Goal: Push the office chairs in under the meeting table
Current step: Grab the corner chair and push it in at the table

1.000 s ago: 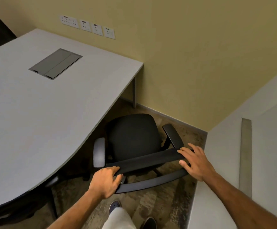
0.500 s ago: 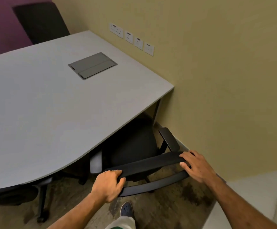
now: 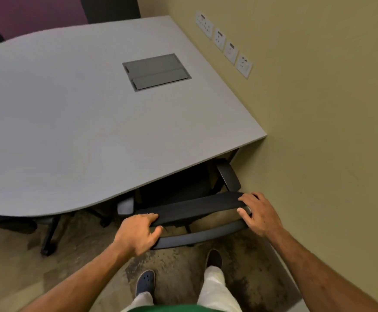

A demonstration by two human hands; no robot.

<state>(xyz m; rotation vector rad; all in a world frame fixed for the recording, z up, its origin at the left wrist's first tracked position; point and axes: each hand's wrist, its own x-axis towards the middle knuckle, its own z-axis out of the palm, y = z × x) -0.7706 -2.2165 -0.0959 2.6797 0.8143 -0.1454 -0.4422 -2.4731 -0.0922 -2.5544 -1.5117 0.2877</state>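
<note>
Office mtg room: meeting table [image 3: 75, 122], office chair [image 3: 194, 207]

The grey meeting table [image 3: 75, 122] fills the view from 9 to 1 o'clock, its curved near edge sweeping toward 3 o'clock, where its corner meets the yellow wall. Set flush in its top at about 12 o'clock is a dark grey hatch [image 3: 156, 71] with two flaps; the surface around it is plain grey. The mottled brown floor [image 3: 75, 262] spreads from 4 to 8 o'clock. On it stand the black office chair [image 3: 197, 204], its seat under the table edge, and a second chair base [image 3: 48, 235] at 8 o'clock.
</note>
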